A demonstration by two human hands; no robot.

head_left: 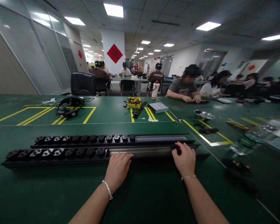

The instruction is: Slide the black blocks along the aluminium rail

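Two long black rails lie side by side across the green table, the near rail and the far rail. Black socket modules fill the left part of the near rail; its right stretch is a bare grey channel. A similar row of modules sits in the far rail. My left hand is closed over the near rail's front edge, just right of its last module. At that rail's right end, my right hand pinches a small black socket module, partly hidden by the fingers.
A black headset, a yellow box with cables, a grey box and a metal bowl stand beyond the rails. To the right are a water bottle and blurred black parts. A co-worker sits across the table.
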